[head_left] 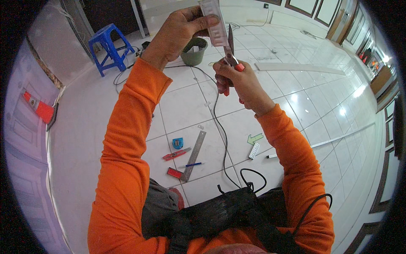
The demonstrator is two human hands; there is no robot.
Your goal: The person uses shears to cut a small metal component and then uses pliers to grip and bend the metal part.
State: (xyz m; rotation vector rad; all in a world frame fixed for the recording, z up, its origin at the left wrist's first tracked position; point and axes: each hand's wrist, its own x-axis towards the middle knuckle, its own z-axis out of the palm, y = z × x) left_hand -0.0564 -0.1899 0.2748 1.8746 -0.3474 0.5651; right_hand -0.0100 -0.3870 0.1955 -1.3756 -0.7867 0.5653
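Our left hand (179, 31) pinches the white plastic strip (219, 34), long axis near upright; our right hand (243, 80) grips red-handled scissors (229, 56) pointing up at its lower right edge.

Left hand (179, 31) up high, thumb pressed on a white strip (218, 31)! Right hand (245, 82) grips red-handled scissors (229, 56), blades pointing up at the strip's lower right edge! Down on the tiles (182, 95), a blue pen (193, 164) lies across the square (195, 153), a red tool (176, 153) and blue tape measure (178, 143) just beside! Green arrow (254, 139) over right, bucket (194, 53) ahead, blue stool (111, 46) left, black cable (217, 110) snaking through the middle!
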